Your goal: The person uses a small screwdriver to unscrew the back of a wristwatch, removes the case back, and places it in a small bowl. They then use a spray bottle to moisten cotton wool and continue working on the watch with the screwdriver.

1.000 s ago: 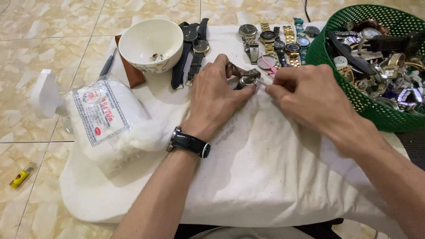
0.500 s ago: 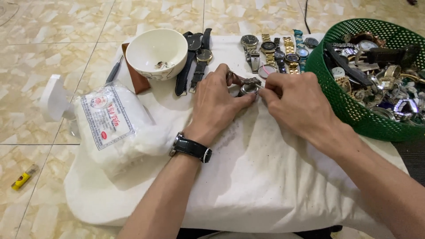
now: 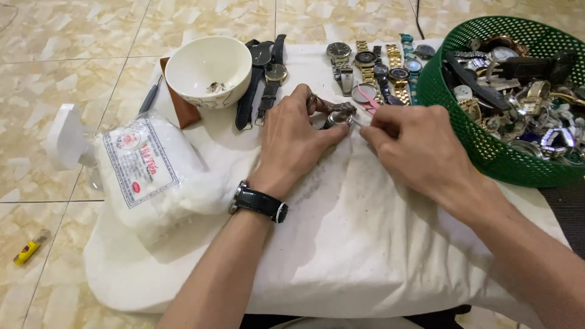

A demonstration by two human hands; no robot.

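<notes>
My left hand (image 3: 297, 140), with a black wristwatch (image 3: 259, 202) on its wrist, pinches a small metal watch (image 3: 334, 113) against the white cloth (image 3: 341, 244). My right hand (image 3: 414, 149) holds a thin metal tool (image 3: 359, 122) whose tip touches that watch. Both hands meet near the middle of the cloth, just below a row of watches (image 3: 372, 67).
A white bowl (image 3: 208, 70) with small parts sits at the upper left, beside two black-strapped watches (image 3: 265, 76). A green mesh basket (image 3: 487, 146) full of watches stands at the right. A plastic bag of white material (image 3: 152, 176) lies left. A yellow lighter (image 3: 28, 249) is on the tiled floor.
The view has shifted slightly; both hands stay together on the small watch, with the right hand's fingers adjusted around the tool.
</notes>
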